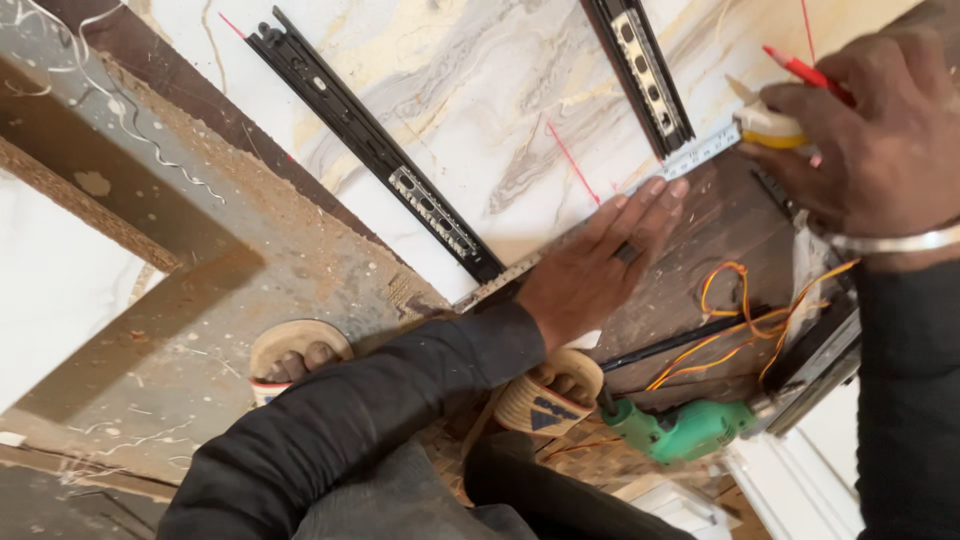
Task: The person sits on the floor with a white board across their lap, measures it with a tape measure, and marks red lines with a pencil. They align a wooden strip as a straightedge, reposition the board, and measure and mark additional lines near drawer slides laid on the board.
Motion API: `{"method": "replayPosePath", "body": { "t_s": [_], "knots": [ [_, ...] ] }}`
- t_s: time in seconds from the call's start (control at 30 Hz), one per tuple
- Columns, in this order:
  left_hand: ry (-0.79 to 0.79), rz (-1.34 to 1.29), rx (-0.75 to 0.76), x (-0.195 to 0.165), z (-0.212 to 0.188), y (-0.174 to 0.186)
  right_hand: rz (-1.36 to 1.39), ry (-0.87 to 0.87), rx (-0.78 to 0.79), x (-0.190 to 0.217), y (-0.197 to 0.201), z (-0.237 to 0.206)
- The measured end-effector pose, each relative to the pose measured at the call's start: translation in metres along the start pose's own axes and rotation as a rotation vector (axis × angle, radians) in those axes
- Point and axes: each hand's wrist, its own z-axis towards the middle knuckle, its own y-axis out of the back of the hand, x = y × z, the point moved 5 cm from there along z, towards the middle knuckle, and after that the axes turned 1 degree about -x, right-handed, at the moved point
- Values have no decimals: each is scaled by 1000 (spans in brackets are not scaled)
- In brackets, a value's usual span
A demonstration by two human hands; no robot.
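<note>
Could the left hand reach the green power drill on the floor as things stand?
Probably yes. The left hand lies flat on the marbled white board, holding nothing, and the green power drill lies just below it with only loose orange wire between.

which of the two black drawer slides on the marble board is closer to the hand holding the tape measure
The shorter drawer slide at the top right. It ends just beside the right hand; the longer slide lies further left.

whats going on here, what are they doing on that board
A person crouches over a marble-patterned board on the floor. The left hand lies flat, pressing a tape measure blade along the board's edge. The right hand grips the yellow tape measure case together with a red pencil. Two black drawer slides lie on the board, with red lines marked between them. A green drill and orange wires sit nearby.
</note>
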Motion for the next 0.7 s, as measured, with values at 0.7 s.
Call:
{"method": "replayPosePath", "body": {
  "t_s": [0.7],
  "knots": [
    [51, -111, 54, -11, 27, -29, 1537, -571, -257, 48, -5, -30]
  ]
}}
